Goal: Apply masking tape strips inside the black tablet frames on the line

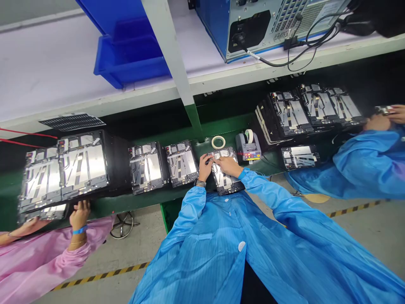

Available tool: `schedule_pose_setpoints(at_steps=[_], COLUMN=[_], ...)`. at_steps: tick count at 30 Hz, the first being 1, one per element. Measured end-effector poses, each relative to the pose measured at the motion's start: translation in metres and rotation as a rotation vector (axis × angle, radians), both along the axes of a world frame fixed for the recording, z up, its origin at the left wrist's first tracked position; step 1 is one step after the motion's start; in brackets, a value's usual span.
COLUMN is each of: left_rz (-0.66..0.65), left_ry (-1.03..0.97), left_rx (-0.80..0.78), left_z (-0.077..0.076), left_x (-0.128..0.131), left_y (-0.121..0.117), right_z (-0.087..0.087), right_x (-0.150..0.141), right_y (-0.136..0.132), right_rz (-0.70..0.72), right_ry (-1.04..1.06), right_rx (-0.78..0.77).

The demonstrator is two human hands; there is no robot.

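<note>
In front of me on the green bench lies an opened tablet-like device (225, 179), its silver plates and dark ribbon strips facing up. My left hand (205, 169) is at its upper left edge, fingers closed around something small and dark that I cannot make out. From the right, my right hand (230, 166) reaches across the device's upper part, its fingertips pinched together close to the left fingers. What they hold, if anything, is too small to tell. Just beyond the device lie a roll of pale tape (218, 142) and a grey tape dispenser (248, 145) with coloured buttons.
Similar devices (182, 164) stand in stacks to my left, with more stacks (289, 112) at the right. A co-worker in pink (80, 215) works at left, another in blue (357, 152) at right. Above are a shelf with a blue bin (133, 63) and a computer case (253, 25).
</note>
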State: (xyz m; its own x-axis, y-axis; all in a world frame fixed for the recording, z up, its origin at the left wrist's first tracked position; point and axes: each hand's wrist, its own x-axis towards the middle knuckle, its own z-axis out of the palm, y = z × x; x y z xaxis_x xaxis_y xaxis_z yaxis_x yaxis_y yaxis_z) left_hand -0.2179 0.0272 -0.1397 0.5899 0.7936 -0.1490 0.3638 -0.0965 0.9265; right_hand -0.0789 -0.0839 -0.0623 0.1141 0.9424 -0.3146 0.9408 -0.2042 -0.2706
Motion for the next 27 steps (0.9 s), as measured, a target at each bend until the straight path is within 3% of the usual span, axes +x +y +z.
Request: schedule_pose_setpoints(at_steps=[3, 5, 10, 13, 15, 18, 22, 24, 27], left_rz=[0.005, 0.009, -0.028, 0.058, 0.092, -0.035, -0.090, -0.030, 0.108], left_ry=[-0.014, -0.017, -0.031, -0.016, 0.036, 0.100, 0.088, 0.104, 0.141], left_rx=[0.012, 0.027, 0.056, -0.040, -0.138, -0.252, -0.332, -0.297, -0.111], left_z=[-0.002, -0.002, 0.003, 0.008, 0.011, 0.018, 0.037, 0.049, 0.065], left_x=[0.002, 0.004, 0.007, -0.002, -0.016, -0.038, -0.053, -0.059, -0.079], left_y=[0.002, 0.003, 0.007, -0.004, -0.023, -0.063, -0.100, -0.096, -0.056], right_z=[-0.006, -0.011, -0.026, -0.040, -0.050, -0.060, -0.048, -0.033, -0.015], right_x=[0.002, 0.005, 0.010, 0.004, -0.004, -0.017, -0.031, -0.038, -0.056], right_y=[-0.006, -0.013, -0.054, -0.089, -0.110, -0.129, -0.130, -0.118, -0.072], right_rz=[-0.006, -0.102, -0.635, -0.857, -0.890, -0.891, -0.910, -0.867, -0.729], right_ry=[0.044, 0.133, 0.231, 0.215, 0.297, 0.430, 0.440, 0.470, 0.586], right_rx=[0.034, 0.113, 0.430, 0.442, 0.375, 0.332, 0.407, 0.446, 0.514])
